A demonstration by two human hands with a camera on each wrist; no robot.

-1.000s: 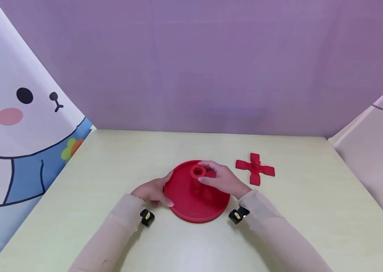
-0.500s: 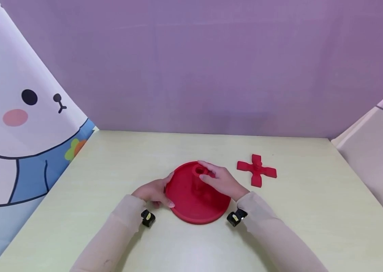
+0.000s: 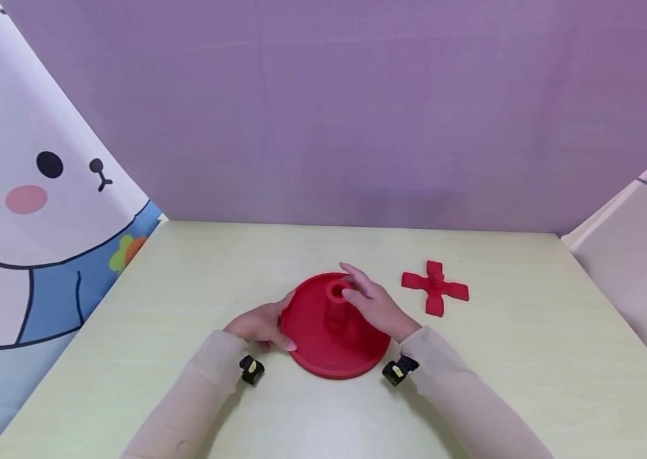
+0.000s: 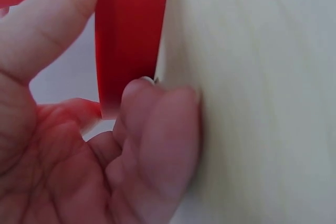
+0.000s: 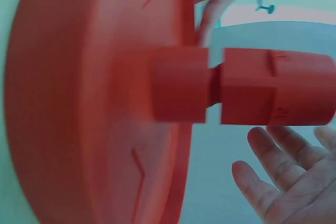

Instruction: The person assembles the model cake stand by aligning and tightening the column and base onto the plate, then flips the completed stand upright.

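Observation:
A red round base point(image 3: 312, 347) with a raised rim lies on the table. From its middle rises a short post point(image 5: 181, 85), topped by a red hollow cylinder point(image 5: 304, 87) whose open end faces up. A narrow dark neck shows between post and cylinder in the right wrist view. My left hand point(image 3: 260, 323) holds the base's left rim, with the fingers point(image 4: 168, 135) curled against its edge close to the tabletop. Beside the cylinder is my right hand point(image 3: 379, 310), its fingers spread and apart from it in the right wrist view.
A red four-armed cross piece point(image 3: 435, 288) with a small raised middle lies on the table point(image 3: 231, 261), right of the base and beyond the right hand. A purple cloth wall point(image 3: 323, 115) closes off the back. Printed cloth point(image 3: 25, 287) hangs at the left.
My right hand's fingers have let go of the cylinder and spread away from it. The left hand keeps its place on the rim. The whole scene shifts slightly in the head view.

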